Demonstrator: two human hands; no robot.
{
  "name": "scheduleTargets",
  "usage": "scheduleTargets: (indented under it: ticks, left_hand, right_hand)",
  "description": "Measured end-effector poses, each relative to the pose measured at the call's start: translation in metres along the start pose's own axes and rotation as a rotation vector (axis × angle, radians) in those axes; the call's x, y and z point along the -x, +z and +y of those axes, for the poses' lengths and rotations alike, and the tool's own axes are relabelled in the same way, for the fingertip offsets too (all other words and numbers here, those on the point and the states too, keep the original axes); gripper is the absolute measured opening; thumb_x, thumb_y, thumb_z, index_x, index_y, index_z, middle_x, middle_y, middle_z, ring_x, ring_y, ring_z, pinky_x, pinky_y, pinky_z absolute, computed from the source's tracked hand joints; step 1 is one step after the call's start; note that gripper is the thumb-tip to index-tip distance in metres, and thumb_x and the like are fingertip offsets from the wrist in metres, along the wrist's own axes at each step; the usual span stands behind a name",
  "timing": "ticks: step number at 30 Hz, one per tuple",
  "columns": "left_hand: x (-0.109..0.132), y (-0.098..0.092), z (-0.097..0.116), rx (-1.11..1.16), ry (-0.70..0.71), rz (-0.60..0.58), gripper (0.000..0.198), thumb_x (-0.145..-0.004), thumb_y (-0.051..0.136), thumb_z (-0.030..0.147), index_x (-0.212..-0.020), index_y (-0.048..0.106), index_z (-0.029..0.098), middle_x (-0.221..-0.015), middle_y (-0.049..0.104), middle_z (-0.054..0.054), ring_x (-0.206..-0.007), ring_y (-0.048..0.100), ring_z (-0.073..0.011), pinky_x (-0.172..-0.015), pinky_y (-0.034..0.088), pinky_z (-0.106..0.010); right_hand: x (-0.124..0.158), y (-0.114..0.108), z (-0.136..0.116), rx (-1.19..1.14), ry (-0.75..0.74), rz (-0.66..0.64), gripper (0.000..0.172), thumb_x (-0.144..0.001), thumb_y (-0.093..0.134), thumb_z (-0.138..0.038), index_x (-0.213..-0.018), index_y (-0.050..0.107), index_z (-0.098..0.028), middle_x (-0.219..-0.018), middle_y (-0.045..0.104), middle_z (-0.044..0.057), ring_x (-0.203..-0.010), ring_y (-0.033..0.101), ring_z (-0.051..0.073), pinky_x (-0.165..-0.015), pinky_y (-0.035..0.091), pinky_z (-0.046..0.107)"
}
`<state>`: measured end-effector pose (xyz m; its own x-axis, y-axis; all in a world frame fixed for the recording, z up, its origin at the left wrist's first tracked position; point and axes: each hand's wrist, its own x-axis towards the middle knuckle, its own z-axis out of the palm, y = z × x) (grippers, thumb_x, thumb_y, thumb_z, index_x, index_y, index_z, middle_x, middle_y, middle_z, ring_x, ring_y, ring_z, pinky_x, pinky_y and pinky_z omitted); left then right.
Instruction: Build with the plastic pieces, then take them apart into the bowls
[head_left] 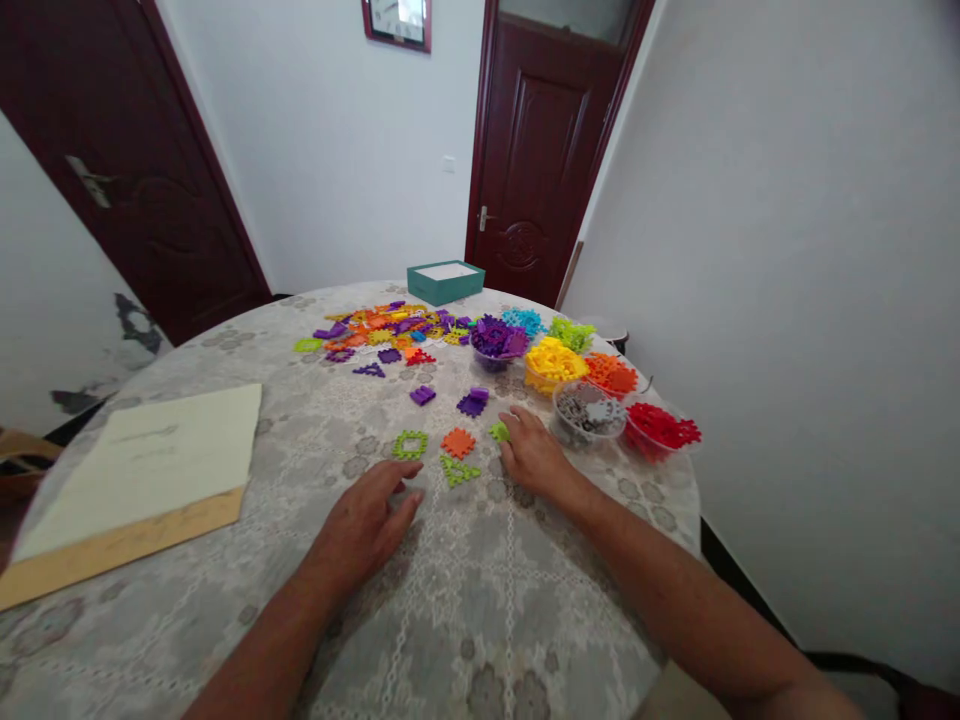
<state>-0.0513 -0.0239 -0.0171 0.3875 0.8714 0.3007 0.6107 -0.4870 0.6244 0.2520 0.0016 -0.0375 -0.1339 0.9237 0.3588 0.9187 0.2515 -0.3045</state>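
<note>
My right hand (531, 448) has its thumb and fingers around a small lime-green toothed plastic piece (499, 431), partly covered by the fingers. My left hand (373, 510) rests low over the cloth, fingers apart and holding nothing. Just beyond its fingertips lies a green square frame (410, 445) with toothed edges. Between the hands are an orange toothed piece (458, 442) and, nearer me, a green triangular frame (459, 471). Farther back lie a dark purple toothed piece (472, 405) with a lighter purple part at its edge, and another purple piece (423, 396).
Clear bowls of sorted pieces stand at the right: purple (495, 360), yellow (555, 387), grey (589, 435), red (660, 455). A mixed pile (390, 325) spreads at the back, before a teal box (445, 291). Paper sheets (172, 440) lie at the left.
</note>
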Motion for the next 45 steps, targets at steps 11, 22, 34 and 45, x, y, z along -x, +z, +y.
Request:
scheduleTargets:
  ticks: [11,22,34,45]
  left_hand:
    - [-0.001,0.000,0.000,-0.018,0.034,-0.010,0.036,-0.096,0.055,0.036,-0.124,0.070,0.019,-0.117,0.075,-0.012,-0.099,0.071,-0.0249,-0.095,0.053,-0.041]
    - [-0.006,-0.010,0.016,0.569,-0.296,-0.137,0.055,-0.093,0.061,0.054,-0.133,0.065,0.016,-0.102,0.076,-0.009,-0.086,0.073,-0.0249,-0.065,0.059,-0.033]
    - [-0.009,-0.023,0.008,0.706,-0.522,0.201,0.035,-0.089,0.065,0.030,-0.121,0.063,0.017,-0.101,0.075,-0.010,-0.088,0.076,-0.0234,-0.064,0.064,-0.031]
    - [-0.010,-0.016,0.004,0.840,-0.558,0.201,0.045,-0.087,0.067,0.015,-0.132,0.062,0.020,-0.105,0.077,-0.011,-0.089,0.078,-0.0225,-0.075,0.067,-0.033]
  right_hand:
    - [0.003,0.016,0.006,-0.200,0.054,0.092,0.063,-0.088,0.065,-0.023,-0.150,0.053,-0.017,-0.135,0.066,0.017,-0.126,0.060,0.029,-0.114,0.046,0.047]
    - [0.020,0.005,-0.092,-0.469,-0.420,0.032,0.066,-0.095,0.068,-0.029,-0.156,0.042,-0.027,-0.145,0.061,0.013,-0.133,0.058,0.026,-0.115,0.047,0.047]
    - [0.017,0.011,-0.086,0.100,-0.062,-0.098,0.029,-0.098,0.064,-0.037,-0.117,0.068,-0.015,-0.119,0.064,0.017,-0.114,0.057,0.031,-0.100,0.050,0.045]
    - [0.018,0.018,-0.083,-0.206,-0.084,-0.022,0.047,-0.086,0.069,-0.024,-0.131,0.060,-0.018,-0.123,0.057,0.012,-0.118,0.054,0.026,-0.105,0.047,0.041]
